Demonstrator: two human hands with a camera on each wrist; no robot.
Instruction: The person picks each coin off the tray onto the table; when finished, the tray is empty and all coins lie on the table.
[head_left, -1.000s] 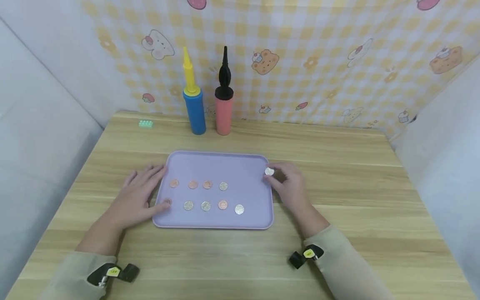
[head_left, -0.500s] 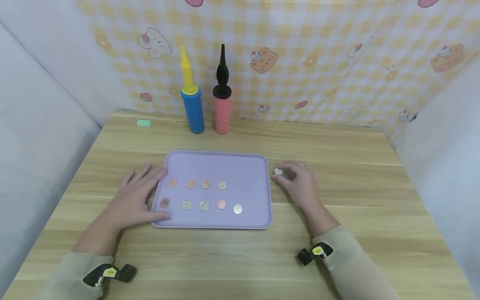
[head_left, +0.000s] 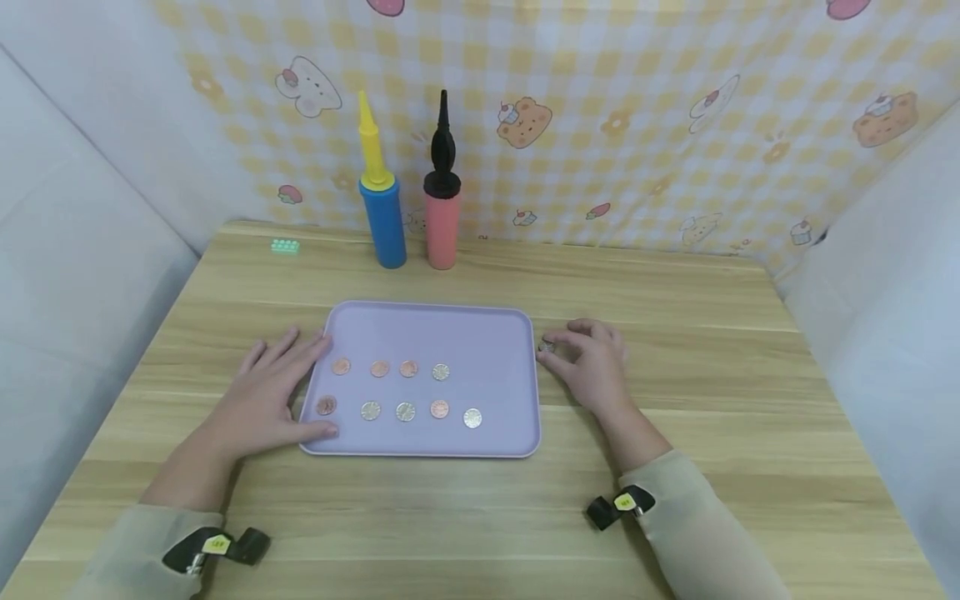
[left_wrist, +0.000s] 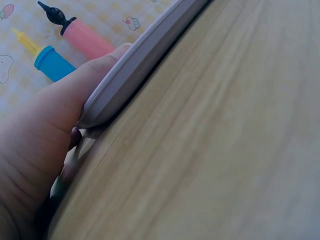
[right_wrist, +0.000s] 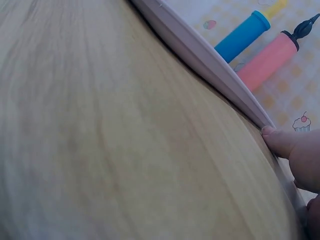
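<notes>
In the head view a lilac tray (head_left: 431, 442) lies on the table with two rows of coins. The upper row has copper coins (head_left: 380, 368) and a silver coin (head_left: 440, 372) at its right end. Copper and silver coins (head_left: 406, 412) mix in the lower row. My left hand (head_left: 258, 408) rests at the tray's left edge with fingers spread, the thumb lying over the rim. Just outside the right edge, my right hand (head_left: 592, 367) pinches a coin (head_left: 547, 346) between thumb and index finger. That coin is mostly hidden in both wrist views.
Behind the tray stand a blue hand pump (head_left: 384, 223) with a yellow nozzle and a pink hand pump (head_left: 442, 229) with a black nozzle. A small mint toy brick (head_left: 285, 246) lies at the back left. A checked cloth (head_left: 615, 167) hangs behind the table.
My right hand has lifted away from over the tray's right rim to just outside it, with the coin still pinched. The left thumb has shifted slightly, uncovering the lower-left copper coin.
</notes>
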